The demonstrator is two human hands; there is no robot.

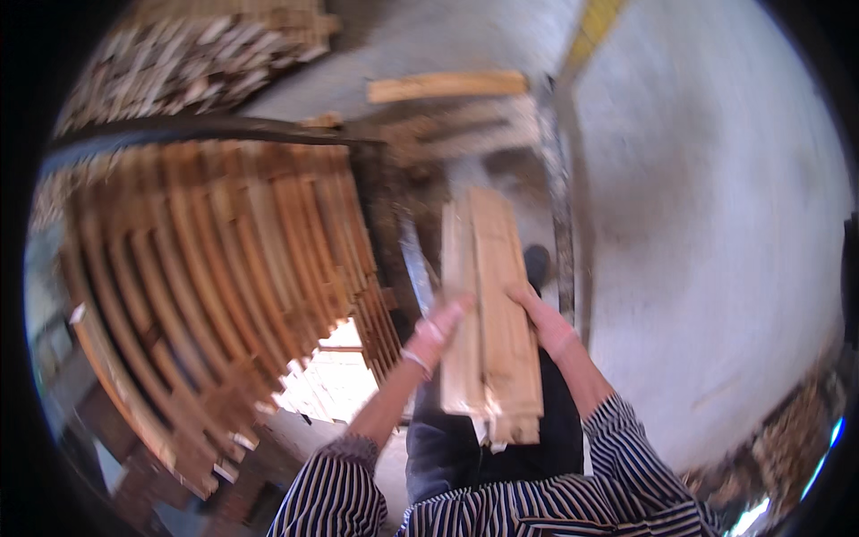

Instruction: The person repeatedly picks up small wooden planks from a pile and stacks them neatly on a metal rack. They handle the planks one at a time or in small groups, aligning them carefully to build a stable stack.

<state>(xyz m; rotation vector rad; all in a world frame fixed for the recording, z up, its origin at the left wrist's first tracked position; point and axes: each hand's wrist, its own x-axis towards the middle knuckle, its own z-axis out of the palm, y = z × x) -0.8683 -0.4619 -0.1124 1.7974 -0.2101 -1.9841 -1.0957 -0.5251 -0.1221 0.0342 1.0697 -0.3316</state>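
A stack of light wooden boards (506,304) is held in front of my body, its long side pointing away from me. My left hand (437,331) grips the stack's left side, and my right hand (542,319) grips its right side. Both hands look to be in pale, thin gloves, somewhat blurred on the left. The boards' near ends are uneven, with a shorter layer showing below. Fingers under the stack are hidden.
To my left stands a large stack of long boards (224,259) in rows. A heap of wood pieces (192,67) lies at the far left. One board (447,86) lies ahead, by a metal rail (559,188). Grey concrete floor (698,224) stretches on the right.
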